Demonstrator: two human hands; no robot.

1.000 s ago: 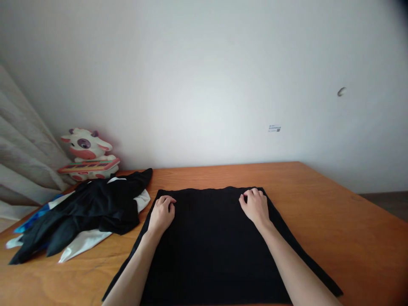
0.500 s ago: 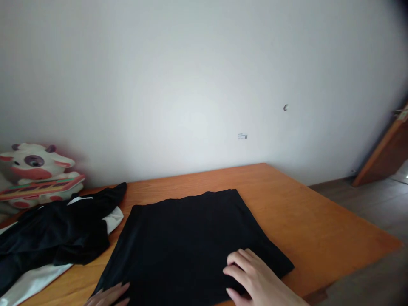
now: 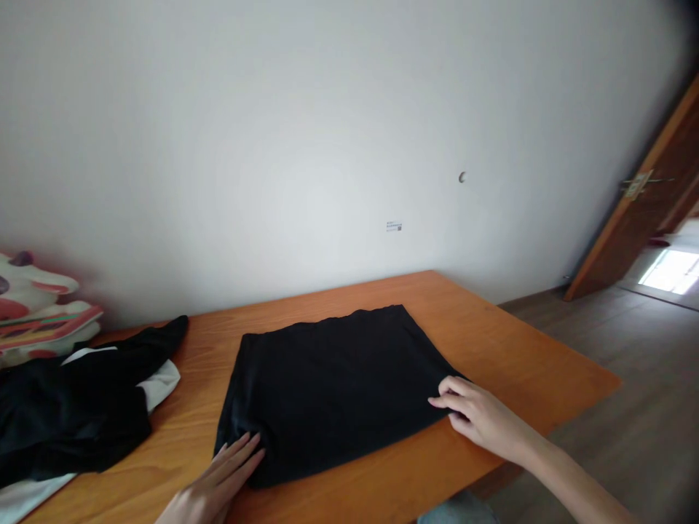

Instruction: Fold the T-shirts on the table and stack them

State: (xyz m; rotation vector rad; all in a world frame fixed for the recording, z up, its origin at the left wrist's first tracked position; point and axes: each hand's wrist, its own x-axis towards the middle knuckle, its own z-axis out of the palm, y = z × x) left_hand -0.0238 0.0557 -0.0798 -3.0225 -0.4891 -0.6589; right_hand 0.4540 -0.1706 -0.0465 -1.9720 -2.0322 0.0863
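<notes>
A black skirt (image 3: 333,386) lies spread on the wooden table (image 3: 518,371), its far edge narrower and slightly wavy. My left hand (image 3: 221,473) rests on its near left corner with the fingers stretched out and close together. Small wrinkles show in the cloth beside those fingertips. At the near right corner, my right hand (image 3: 472,411) has its fingers bent and closed on the skirt's edge. The thumb sits at the near side, and the corner itself is hidden beneath the hand.
To the left, a heap of black and white clothes (image 3: 70,415) lies on the table. Behind it stands a cow-shaped toy with a keyboard (image 3: 38,313), partly out of view. A white wall (image 3: 273,160) borders the far side; a wooden door (image 3: 628,196) is at right.
The view has turned to the right. My right hand has moved to the skirt's near right corner and closed there. My left hand now lies on the near left corner, which has wrinkled.
</notes>
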